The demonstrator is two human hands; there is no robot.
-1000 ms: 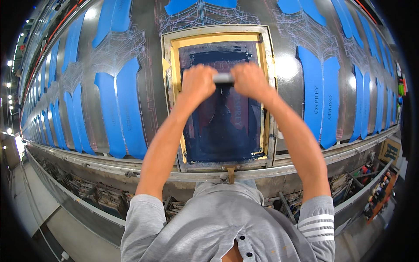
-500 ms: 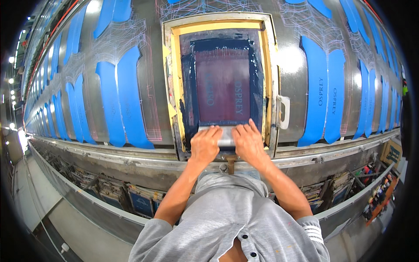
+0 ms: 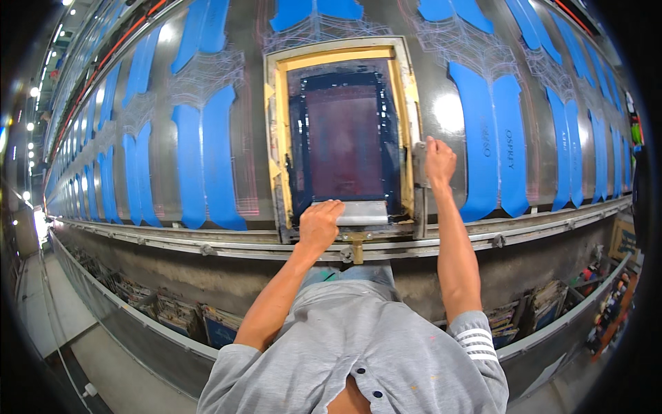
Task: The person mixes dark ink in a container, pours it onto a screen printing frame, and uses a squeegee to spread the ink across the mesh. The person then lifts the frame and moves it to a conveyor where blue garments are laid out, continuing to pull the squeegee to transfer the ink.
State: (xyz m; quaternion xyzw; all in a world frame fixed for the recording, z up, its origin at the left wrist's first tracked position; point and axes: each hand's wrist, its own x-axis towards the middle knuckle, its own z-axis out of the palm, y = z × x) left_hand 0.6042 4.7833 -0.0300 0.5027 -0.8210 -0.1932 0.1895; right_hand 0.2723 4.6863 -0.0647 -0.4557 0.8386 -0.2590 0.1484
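A screen-printing frame (image 3: 338,46) with yellow tape along its inner edges lies on the long dark table. Its dark mesh (image 3: 343,141) has a purplish middle and dark blue ink around it. At the near end of the mesh rests a squeegee (image 3: 364,213) with a pale metal grip. My left hand (image 3: 321,224) is closed over the squeegee's left end. To the right, my right hand (image 3: 440,162) is wrapped round the handle (image 3: 420,157) on the frame's right side, hiding most of it.
Blue fabric pieces (image 3: 476,131) lie in pairs on the table to both sides and beyond, some with dark lettering. A metal rail (image 3: 207,245) runs along the near edge, with a brass-coloured fitting (image 3: 357,250) below the frame. Under it, stored screens (image 3: 221,326) stand on a shelf.
My right hand has let go of the squeegee and taken hold of the frame's handle. My left hand stays on the squeegee. Lettering that showed through the mesh is no longer visible.
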